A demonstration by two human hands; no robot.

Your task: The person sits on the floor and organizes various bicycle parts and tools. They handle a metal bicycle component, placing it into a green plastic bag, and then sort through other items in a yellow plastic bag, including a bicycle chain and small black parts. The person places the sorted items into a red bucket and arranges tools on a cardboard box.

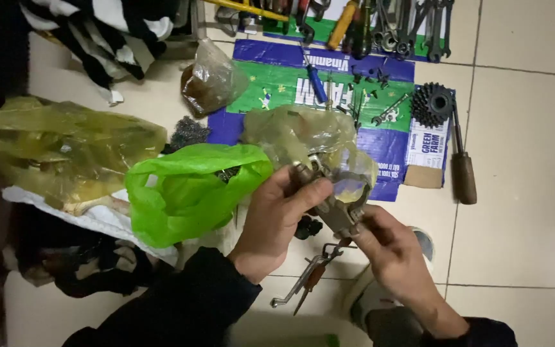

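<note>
A tiled floor [521, 212] carries a flattened printed carton [329, 90], far of the hands, strewn with a blue-handled screwdriver [317, 81] and a black sprocket cluster [431, 104]. A yellow plastic bag [59, 148] lies left, a green plastic bag [187, 189] just right of it. Above the floor, the left hand [274, 222] and right hand [390, 250] clamp their fingers on a metal brake caliper [332, 196]: left thumb across its far-left end, right fingertips at its near-right end. Its long axis runs far-left to near-right.
</note>
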